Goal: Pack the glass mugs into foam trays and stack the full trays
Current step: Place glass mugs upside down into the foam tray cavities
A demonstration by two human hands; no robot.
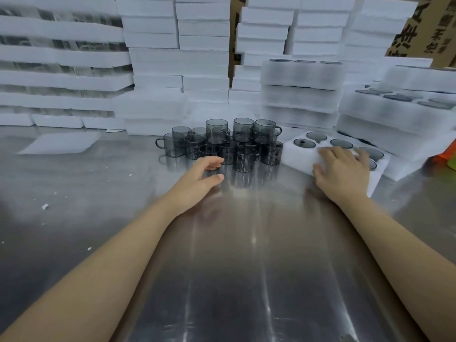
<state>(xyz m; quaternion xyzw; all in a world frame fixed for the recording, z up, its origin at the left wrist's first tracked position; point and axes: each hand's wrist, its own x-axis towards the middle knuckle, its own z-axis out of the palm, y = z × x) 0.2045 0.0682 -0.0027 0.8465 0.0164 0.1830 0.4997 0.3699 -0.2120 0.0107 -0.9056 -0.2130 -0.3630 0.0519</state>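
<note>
Several smoky grey glass mugs (pixel 219 141) stand clustered, some stacked, on the steel table (pixel 234 255). My left hand (pixel 199 176) reaches toward the nearest mug (pixel 209 152), thumb and fingers spread apart and holding nothing. To the right lies a white foam tray (pixel 298 159) with round pockets, several holding mugs. My right hand (pixel 343 171) rests flat on that tray, fingers straight, covering some pockets.
Filled foam trays are stacked at the right (pixel 394 119) and behind the tray (pixel 301 95). Tall piles of white foam trays (pixel 177 58) fill the back. A loose foam sheet (pixel 61 143) lies at the left. Foam crumbs dot the table's left side.
</note>
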